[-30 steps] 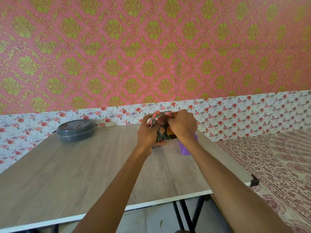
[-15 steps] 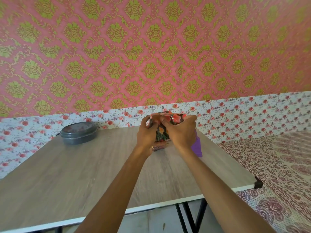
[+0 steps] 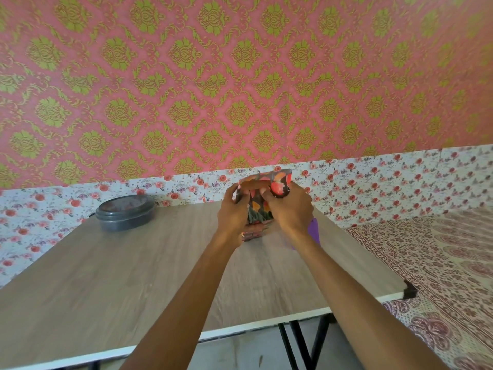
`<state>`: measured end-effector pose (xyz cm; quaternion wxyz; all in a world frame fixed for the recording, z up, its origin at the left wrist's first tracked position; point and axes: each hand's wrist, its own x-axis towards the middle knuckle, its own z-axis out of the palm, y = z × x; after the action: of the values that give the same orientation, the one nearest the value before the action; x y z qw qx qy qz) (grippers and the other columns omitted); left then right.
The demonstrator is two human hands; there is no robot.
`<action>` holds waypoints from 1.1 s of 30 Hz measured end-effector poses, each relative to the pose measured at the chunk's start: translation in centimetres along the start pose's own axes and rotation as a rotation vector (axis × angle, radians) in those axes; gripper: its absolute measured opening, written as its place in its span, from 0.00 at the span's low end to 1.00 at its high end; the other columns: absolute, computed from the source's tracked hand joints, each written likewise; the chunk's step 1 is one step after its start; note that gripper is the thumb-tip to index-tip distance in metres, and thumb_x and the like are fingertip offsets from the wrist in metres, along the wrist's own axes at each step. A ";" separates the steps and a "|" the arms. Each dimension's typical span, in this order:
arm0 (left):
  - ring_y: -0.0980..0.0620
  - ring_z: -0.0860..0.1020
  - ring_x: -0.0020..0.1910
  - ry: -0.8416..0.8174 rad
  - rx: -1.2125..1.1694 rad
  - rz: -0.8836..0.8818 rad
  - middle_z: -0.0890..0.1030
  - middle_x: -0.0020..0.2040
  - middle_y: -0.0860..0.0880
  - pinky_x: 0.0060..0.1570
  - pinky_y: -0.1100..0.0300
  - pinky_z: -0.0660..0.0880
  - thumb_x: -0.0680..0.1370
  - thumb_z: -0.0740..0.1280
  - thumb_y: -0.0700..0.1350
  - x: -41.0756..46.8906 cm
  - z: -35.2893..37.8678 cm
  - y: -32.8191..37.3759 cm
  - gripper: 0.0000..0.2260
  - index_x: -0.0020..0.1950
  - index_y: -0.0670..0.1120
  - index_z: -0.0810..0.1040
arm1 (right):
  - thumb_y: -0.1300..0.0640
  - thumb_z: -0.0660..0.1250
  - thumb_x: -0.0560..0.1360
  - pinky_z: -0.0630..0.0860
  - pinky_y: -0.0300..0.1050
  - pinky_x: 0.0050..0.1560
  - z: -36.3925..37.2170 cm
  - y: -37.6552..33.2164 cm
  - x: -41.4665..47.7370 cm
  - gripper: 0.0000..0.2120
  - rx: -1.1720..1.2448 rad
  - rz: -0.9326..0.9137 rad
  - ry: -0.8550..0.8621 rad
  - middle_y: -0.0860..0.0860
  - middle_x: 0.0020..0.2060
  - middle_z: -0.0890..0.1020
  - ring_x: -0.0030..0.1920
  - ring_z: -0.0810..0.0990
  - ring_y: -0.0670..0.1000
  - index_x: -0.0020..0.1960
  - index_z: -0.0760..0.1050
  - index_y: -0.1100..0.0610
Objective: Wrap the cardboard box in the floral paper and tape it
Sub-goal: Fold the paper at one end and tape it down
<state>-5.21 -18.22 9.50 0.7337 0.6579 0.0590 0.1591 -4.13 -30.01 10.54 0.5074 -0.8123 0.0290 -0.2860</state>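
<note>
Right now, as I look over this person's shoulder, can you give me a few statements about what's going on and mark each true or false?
1. Both the left hand and the right hand grip the floral-wrapped box. True.
2. The grey lidded container sits at the table's near right corner. False: it is at the far left.
3. A purple object lies partly hidden behind the right wrist. True.
4. The wall is plain white. False: it is pink with green motifs above a floral strip.
</note>
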 end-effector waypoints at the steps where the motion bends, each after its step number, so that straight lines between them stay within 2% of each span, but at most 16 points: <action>1: 0.48 0.79 0.53 0.004 0.018 0.002 0.80 0.56 0.51 0.44 0.40 0.82 0.82 0.63 0.53 0.0 0.0 0.0 0.16 0.70 0.58 0.71 | 0.39 0.74 0.69 0.72 0.43 0.34 0.0 0.1 0.2 0.17 0.010 -0.010 0.004 0.46 0.33 0.81 0.36 0.80 0.51 0.43 0.80 0.52; 3: 0.54 0.77 0.42 0.017 0.089 0.019 0.79 0.45 0.55 0.44 0.42 0.82 0.82 0.61 0.54 -0.3 -0.1 0.1 0.17 0.72 0.56 0.70 | 0.42 0.76 0.70 0.68 0.40 0.30 -0.2 0.0 0.5 0.15 0.069 0.011 0.002 0.45 0.28 0.78 0.31 0.78 0.49 0.37 0.80 0.53; 4: 0.56 0.76 0.38 0.050 0.192 0.057 0.78 0.41 0.57 0.41 0.48 0.81 0.82 0.60 0.54 -0.4 -0.1 0.3 0.16 0.70 0.53 0.72 | 0.45 0.76 0.71 0.65 0.40 0.28 -0.4 0.0 0.6 0.14 0.092 0.020 -0.002 0.45 0.26 0.77 0.28 0.76 0.47 0.35 0.79 0.53; 6: 0.55 0.74 0.31 0.182 0.514 0.209 0.75 0.33 0.55 0.30 0.60 0.70 0.82 0.59 0.53 -0.9 -0.3 0.8 0.13 0.56 0.47 0.79 | 0.49 0.75 0.73 0.61 0.39 0.26 -0.7 -0.2 0.5 0.14 0.095 0.000 -0.020 0.44 0.23 0.74 0.24 0.72 0.43 0.32 0.76 0.52; 8: 0.52 0.71 0.26 0.304 0.693 0.338 0.72 0.27 0.52 0.26 0.62 0.61 0.81 0.62 0.51 -1.1 -0.8 1.2 0.15 0.41 0.44 0.78 | 0.54 0.74 0.74 0.60 0.37 0.25 -0.9 -0.3 0.2 0.17 0.066 -0.063 -0.036 0.44 0.23 0.73 0.23 0.69 0.41 0.29 0.73 0.50; 11: 0.53 0.69 0.23 0.372 0.714 0.424 0.73 0.25 0.50 0.25 0.62 0.59 0.79 0.65 0.47 -0.8 -1.3 1.9 0.15 0.34 0.45 0.78 | 0.58 0.73 0.74 0.58 0.35 0.24 -1.1 -0.4 -0.4 0.15 -0.019 -0.168 -0.003 0.45 0.24 0.72 0.23 0.67 0.41 0.32 0.72 0.54; 13: 0.54 0.67 0.23 0.384 0.716 0.451 0.71 0.24 0.50 0.25 0.61 0.57 0.78 0.66 0.43 -1.1 -1.2 2.4 0.16 0.31 0.46 0.74 | 0.60 0.72 0.75 0.56 0.34 0.26 -1.1 -0.5 -0.6 0.11 -0.095 -0.233 0.031 0.46 0.26 0.71 0.25 0.66 0.43 0.36 0.74 0.56; 14: 0.55 0.66 0.23 0.381 0.712 0.458 0.70 0.24 0.51 0.24 0.61 0.56 0.78 0.66 0.41 -1.3 -1.0 2.6 0.15 0.31 0.46 0.73 | 0.59 0.72 0.75 0.56 0.33 0.26 -1.0 -0.5 -0.7 0.09 -0.105 -0.255 0.043 0.47 0.28 0.72 0.26 0.67 0.43 0.38 0.77 0.57; 16: 0.58 0.67 0.23 0.358 0.697 0.446 0.71 0.25 0.53 0.24 0.63 0.57 0.78 0.66 0.40 -1.5 -0.8 2.8 0.11 0.36 0.44 0.78 | 0.56 0.73 0.75 0.57 0.35 0.26 -0.8 -0.5 -0.8 0.07 -0.073 -0.278 0.042 0.48 0.29 0.76 0.27 0.70 0.43 0.41 0.80 0.59; 19: 0.59 0.70 0.25 0.316 0.675 0.446 0.79 0.32 0.49 0.26 0.65 0.63 0.78 0.67 0.41 -1.4 -0.8 3.2 0.07 0.48 0.41 0.84 | 0.56 0.75 0.73 0.59 0.36 0.28 -0.5 -0.2 -0.6 0.04 -0.061 -0.308 0.000 0.50 0.33 0.79 0.30 0.73 0.46 0.43 0.83 0.57; 21: 0.60 0.71 0.25 0.300 0.666 0.455 0.78 0.31 0.49 0.25 0.69 0.61 0.78 0.67 0.40 -1.4 -0.7 3.3 0.07 0.48 0.41 0.85 | 0.59 0.75 0.73 0.59 0.37 0.29 -0.2 0.1 -0.3 0.02 -0.056 -0.338 -0.017 0.51 0.34 0.78 0.32 0.72 0.48 0.42 0.83 0.57; 24: 0.60 0.71 0.25 0.328 0.665 0.459 0.77 0.31 0.53 0.24 0.69 0.60 0.79 0.66 0.41 -1.4 -0.8 3.0 0.07 0.50 0.42 0.84 | 0.56 0.73 0.74 0.62 0.43 0.32 -0.1 0.5 0.3 0.11 0.041 -0.355 0.011 0.52 0.30 0.76 0.30 0.71 0.49 0.35 0.78 0.58; 27: 0.54 0.78 0.28 0.335 0.657 0.484 0.82 0.34 0.52 0.26 0.60 0.71 0.80 0.64 0.46 -1.1 -1.1 3.1 0.10 0.60 0.46 0.79 | 0.50 0.73 0.74 0.69 0.44 0.33 -0.6 0.3 0.3 0.13 0.060 -0.380 -0.063 0.49 0.29 0.78 0.31 0.75 0.49 0.36 0.79 0.58; 30: 0.52 0.79 0.32 0.289 0.726 0.521 0.82 0.39 0.51 0.30 0.57 0.75 0.80 0.64 0.42 -0.3 -1.6 3.7 0.12 0.63 0.47 0.77 | 0.58 0.73 0.73 0.74 0.43 0.34 -1.2 0.5 1.0 0.07 0.020 -0.389 -0.111 0.51 0.33 0.81 0.32 0.79 0.52 0.38 0.80 0.58; 33: 0.53 0.78 0.32 0.210 0.801 0.583 0.84 0.43 0.47 0.30 0.61 0.73 0.79 0.64 0.37 0.2 -1.8 4.2 0.13 0.59 0.47 0.83 | 0.62 0.72 0.74 0.69 0.36 0.29 -1.5 0.9 1.7 0.02 0.000 -0.403 -0.062 0.50 0.33 0.82 0.27 0.74 0.45 0.43 0.82 0.58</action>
<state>-6.20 -16.10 13.43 0.3390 0.8573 0.0024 0.3875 -3.26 -32.24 10.97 0.4406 -0.8101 -0.1497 -0.3566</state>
